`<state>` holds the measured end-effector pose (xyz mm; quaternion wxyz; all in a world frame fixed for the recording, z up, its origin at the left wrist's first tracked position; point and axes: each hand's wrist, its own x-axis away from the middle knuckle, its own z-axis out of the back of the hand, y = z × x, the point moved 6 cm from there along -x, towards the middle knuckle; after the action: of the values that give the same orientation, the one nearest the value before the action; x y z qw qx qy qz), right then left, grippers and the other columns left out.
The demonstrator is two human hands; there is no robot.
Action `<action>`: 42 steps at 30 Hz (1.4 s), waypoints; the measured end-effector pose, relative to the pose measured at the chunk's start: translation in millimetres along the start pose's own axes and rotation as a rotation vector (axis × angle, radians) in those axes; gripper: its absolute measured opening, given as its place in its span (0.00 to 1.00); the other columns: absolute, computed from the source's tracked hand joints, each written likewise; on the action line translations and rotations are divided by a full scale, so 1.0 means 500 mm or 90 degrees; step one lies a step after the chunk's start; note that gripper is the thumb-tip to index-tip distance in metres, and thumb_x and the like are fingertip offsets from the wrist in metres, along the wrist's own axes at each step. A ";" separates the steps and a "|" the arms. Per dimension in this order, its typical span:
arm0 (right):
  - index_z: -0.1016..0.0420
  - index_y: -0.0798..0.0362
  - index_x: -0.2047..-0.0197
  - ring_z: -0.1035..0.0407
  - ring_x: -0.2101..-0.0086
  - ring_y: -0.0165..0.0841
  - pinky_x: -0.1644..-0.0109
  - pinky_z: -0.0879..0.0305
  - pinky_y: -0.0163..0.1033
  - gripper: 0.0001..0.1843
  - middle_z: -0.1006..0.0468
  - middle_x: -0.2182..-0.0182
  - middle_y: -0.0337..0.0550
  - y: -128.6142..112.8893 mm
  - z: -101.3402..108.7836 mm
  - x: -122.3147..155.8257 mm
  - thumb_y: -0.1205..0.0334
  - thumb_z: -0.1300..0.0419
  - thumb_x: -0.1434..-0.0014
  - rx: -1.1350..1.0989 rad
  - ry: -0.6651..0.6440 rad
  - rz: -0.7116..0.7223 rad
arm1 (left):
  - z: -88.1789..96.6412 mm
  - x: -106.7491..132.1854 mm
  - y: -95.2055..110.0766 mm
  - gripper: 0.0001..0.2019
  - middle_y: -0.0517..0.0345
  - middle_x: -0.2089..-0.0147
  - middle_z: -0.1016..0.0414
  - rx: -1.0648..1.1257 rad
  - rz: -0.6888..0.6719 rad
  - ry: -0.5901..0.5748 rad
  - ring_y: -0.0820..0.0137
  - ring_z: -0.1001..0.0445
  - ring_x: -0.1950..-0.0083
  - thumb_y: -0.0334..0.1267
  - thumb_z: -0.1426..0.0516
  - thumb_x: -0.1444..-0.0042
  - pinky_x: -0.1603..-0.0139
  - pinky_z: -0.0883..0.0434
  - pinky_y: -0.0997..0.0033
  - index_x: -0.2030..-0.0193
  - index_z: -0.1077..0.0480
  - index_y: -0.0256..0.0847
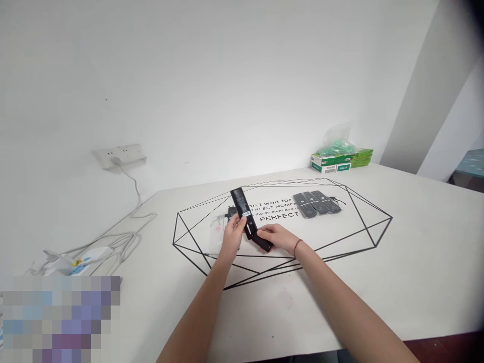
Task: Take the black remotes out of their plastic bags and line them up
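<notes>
Both my hands hold one long black remote control [242, 205] above the white table [397, 282], its back side with a white label facing me. My left hand [232, 236] grips its middle from the left, fingers curled round it. My right hand [276, 237] is closed on its lower end; a thin red band circles that wrist. A clear plastic bag [217, 234] lies flat on the table just left of my left hand, with a small dark part [230, 212] beside it.
Three more black remotes [316, 203] lie side by side to the right, on a black geometric line print with lettering. Green and white boxes topped by a green bag [340, 156] stand at the back. A wall socket [121, 155] feeds white cables to a power strip [81, 259] at left.
</notes>
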<state>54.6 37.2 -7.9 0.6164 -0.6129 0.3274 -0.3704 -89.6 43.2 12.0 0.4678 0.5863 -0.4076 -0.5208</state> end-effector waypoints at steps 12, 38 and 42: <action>0.28 0.55 0.60 0.38 0.77 0.27 0.72 0.42 0.32 0.17 0.30 0.78 0.36 0.009 0.088 -0.019 0.53 0.42 0.49 0.247 0.220 0.080 | -0.035 0.023 -0.010 0.20 0.52 0.61 0.25 -0.610 -0.086 -0.074 0.64 0.26 0.60 0.45 0.55 0.39 0.59 0.34 0.67 0.44 0.38 0.39; 0.26 0.54 0.62 0.32 0.60 0.36 0.57 0.41 0.36 0.13 0.26 0.61 0.46 -0.027 0.035 0.011 0.55 0.42 0.49 0.598 0.111 0.103 | -0.019 0.027 0.014 0.07 0.58 0.65 0.30 -0.755 -0.089 -0.241 0.69 0.32 0.65 0.39 0.50 0.45 0.67 0.39 0.71 0.69 0.34 0.42; 0.28 0.51 0.54 0.34 0.57 0.39 0.56 0.41 0.40 0.21 0.27 0.57 0.46 -0.026 0.008 0.022 0.55 0.39 0.52 0.619 0.055 0.104 | 0.000 0.010 0.004 0.07 0.57 0.65 0.31 -0.783 -0.100 -0.196 0.69 0.32 0.65 0.38 0.51 0.43 0.66 0.38 0.71 0.69 0.35 0.42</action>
<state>63.0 30.3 5.8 0.8438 -0.2108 0.1888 -0.4560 -88.7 37.9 13.0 0.6153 0.1568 -0.0524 -0.7707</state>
